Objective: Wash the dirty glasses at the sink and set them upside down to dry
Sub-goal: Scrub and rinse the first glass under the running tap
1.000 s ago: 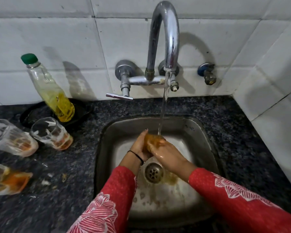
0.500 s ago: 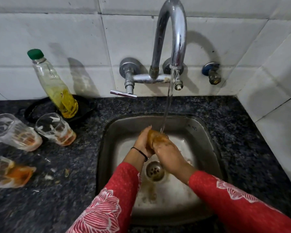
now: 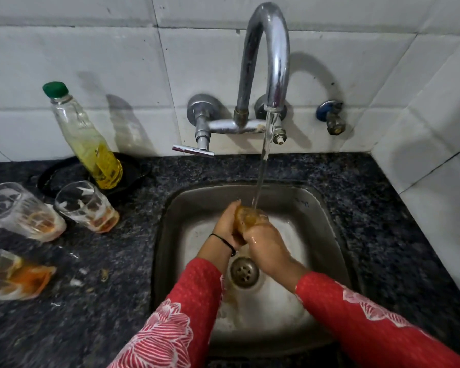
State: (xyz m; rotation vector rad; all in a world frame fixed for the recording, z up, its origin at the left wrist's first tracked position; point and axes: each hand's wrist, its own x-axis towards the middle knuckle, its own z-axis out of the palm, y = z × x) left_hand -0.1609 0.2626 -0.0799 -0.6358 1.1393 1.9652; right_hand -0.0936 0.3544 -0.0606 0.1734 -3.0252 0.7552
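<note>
Under the running tap [image 3: 266, 49], above the sink [image 3: 327, 208], left hand [image 3: 226, 225] and right hand [image 3: 267, 247] both curl round the orange-stained glass [image 3: 246, 216]. Wet, it could slip free and crack against the steel.

Three glasses [image 3: 87, 207] left of sink [image 3: 327, 213] — bottle [image 3: 91, 144] behind.
</note>
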